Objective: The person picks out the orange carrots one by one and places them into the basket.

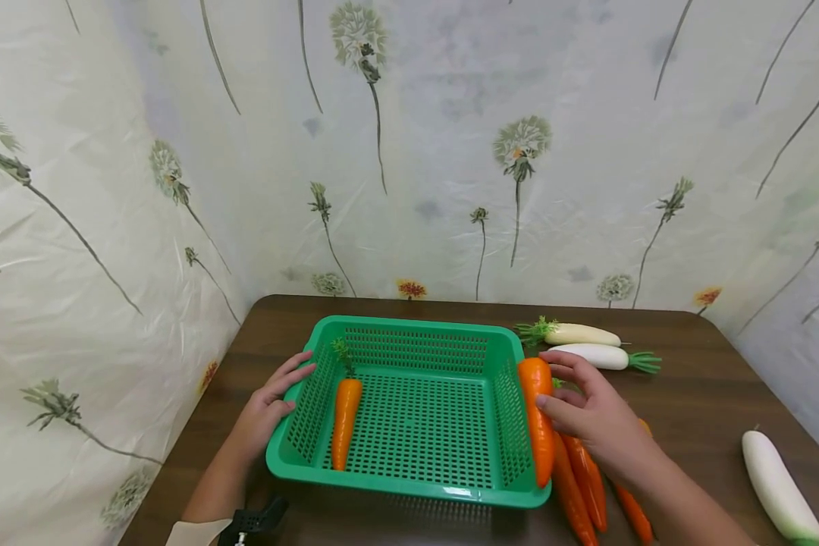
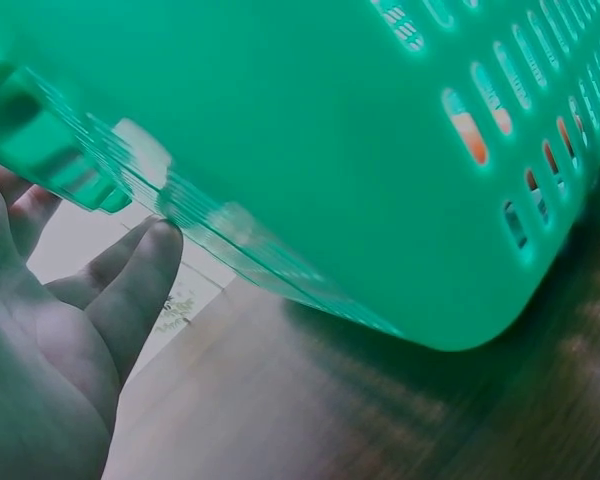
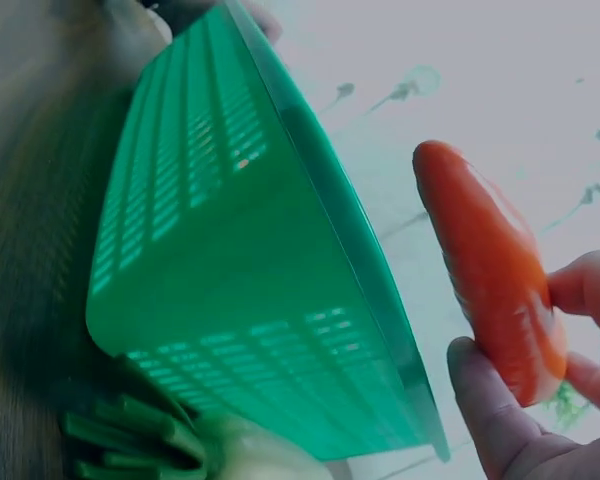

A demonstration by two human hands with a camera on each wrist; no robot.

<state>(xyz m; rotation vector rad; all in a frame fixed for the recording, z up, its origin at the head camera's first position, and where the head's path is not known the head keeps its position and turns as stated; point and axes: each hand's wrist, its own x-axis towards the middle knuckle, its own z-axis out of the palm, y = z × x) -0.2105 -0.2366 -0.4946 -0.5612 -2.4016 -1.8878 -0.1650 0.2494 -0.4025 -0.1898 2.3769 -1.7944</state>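
A green basket [image 1: 409, 497] of perforated plastic stands on the table, with one leafy orange carrot [image 1: 345, 425] lying along its left side. My left hand [image 1: 268, 413] touches the basket's left rim, its fingers fairly straight. Over the right rim, my right hand [image 1: 590, 402] pinches a thick orange carrot [image 1: 538, 425] between thumb and fingers. The right wrist view shows this carrot [image 3: 495, 275] raised above the basket's rim [image 3: 355, 235], its narrow end free. Green leaves show behind the fingers at its other end.
Several more carrots [image 1: 580, 478] lie right of the basket, partly under my right forearm. Behind them are a cream radish [image 1: 583, 334] and a white radish [image 1: 597, 356] with green tops. Another white radish [image 1: 778, 481] lies near the table's right edge. A patterned curtain [image 1: 437, 152] hangs behind.
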